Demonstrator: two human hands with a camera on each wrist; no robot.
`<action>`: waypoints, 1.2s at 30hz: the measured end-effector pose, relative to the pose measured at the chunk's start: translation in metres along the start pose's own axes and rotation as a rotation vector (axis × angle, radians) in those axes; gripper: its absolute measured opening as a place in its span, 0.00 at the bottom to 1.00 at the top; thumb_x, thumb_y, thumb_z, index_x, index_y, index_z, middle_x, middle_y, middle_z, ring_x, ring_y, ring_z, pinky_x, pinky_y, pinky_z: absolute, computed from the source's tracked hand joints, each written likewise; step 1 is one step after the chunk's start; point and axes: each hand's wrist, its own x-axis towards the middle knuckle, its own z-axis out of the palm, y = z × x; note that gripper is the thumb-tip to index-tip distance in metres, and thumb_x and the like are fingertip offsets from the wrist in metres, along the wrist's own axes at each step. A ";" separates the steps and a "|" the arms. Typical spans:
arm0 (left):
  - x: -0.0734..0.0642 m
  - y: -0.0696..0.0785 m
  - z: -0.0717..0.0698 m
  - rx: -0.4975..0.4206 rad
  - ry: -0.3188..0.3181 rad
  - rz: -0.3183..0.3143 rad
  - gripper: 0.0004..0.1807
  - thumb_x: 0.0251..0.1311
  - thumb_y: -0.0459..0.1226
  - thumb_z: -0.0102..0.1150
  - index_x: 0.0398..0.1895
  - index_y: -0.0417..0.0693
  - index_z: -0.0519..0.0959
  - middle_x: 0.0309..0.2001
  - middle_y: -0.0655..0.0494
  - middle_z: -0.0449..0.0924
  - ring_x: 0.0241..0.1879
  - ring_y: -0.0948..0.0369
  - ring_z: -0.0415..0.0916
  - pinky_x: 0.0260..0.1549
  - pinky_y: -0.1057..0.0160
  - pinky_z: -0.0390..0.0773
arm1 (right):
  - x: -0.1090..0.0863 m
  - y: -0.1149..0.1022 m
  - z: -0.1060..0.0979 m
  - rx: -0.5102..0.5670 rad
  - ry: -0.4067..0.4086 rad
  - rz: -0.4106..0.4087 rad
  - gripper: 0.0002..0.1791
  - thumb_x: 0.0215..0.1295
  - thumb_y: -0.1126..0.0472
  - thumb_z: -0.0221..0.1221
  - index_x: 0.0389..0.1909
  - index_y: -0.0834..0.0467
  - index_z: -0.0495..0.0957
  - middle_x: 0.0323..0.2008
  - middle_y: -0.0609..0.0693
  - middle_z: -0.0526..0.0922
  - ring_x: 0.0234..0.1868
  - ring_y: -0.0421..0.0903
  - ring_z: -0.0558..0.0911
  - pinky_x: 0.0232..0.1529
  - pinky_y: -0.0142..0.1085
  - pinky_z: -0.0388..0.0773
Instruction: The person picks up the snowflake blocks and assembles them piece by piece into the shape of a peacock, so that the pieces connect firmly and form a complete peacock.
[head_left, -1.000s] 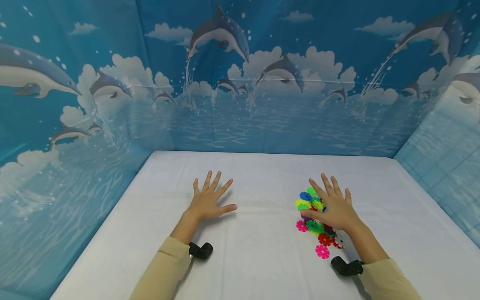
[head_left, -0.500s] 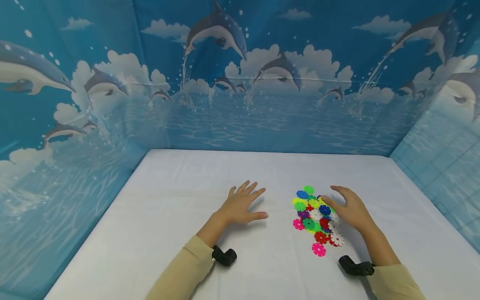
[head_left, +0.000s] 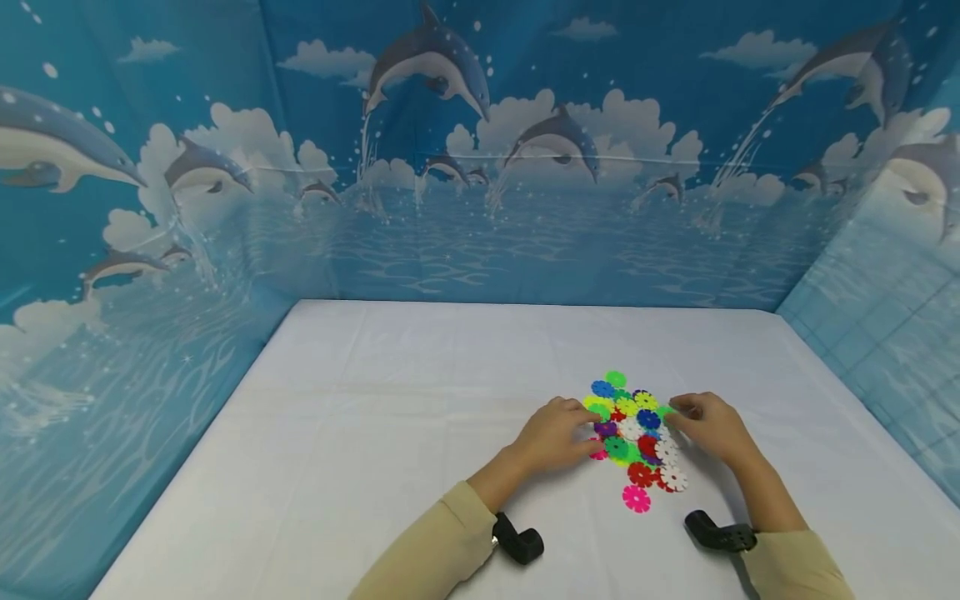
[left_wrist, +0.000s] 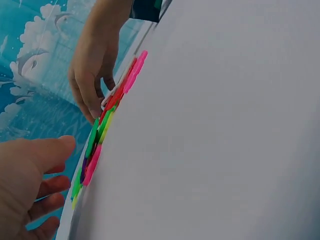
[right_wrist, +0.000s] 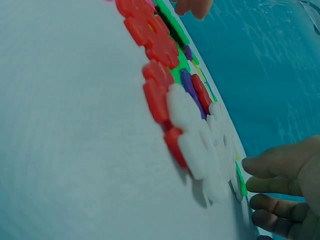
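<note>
The left hand (head_left: 553,435), in the head view, lay at the left edge of a pile of flower-shaped discs (head_left: 632,428) on the right half of the white bench (head_left: 375,467), its fingers bent and thumb parted from them. The right hand (head_left: 711,427) stood at the pile's right edge, fingers half bent, thumb and forefinger beside a green disc (head_left: 667,412). A pink disc (head_left: 636,499) formed the near end of the pile, and a dolphin-printed backdrop (head_left: 480,250) rose behind. In the left wrist view, the left hand's thumb and fingers were loosely spread with nothing between them, just beside the pile, while the right hand reached down to its other side. In the right wrist view, the right hand's thumb and fingers were slightly apart, holding nothing visible, their tips close to the green edge; whether they touched it could not be told. Red discs (right_wrist: 159,95) and white discs (right_wrist: 197,142) lay overlapped nearest that camera.
</note>
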 end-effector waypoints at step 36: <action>-0.002 0.007 0.020 -0.619 0.168 -0.194 0.06 0.61 0.39 0.66 0.36 0.47 0.80 0.29 0.67 0.77 0.29 0.73 0.72 0.33 0.75 0.74 | 0.000 -0.008 -0.005 0.113 0.017 0.053 0.18 0.67 0.58 0.58 0.43 0.70 0.68 0.29 0.55 0.77 0.30 0.50 0.72 0.26 0.38 0.71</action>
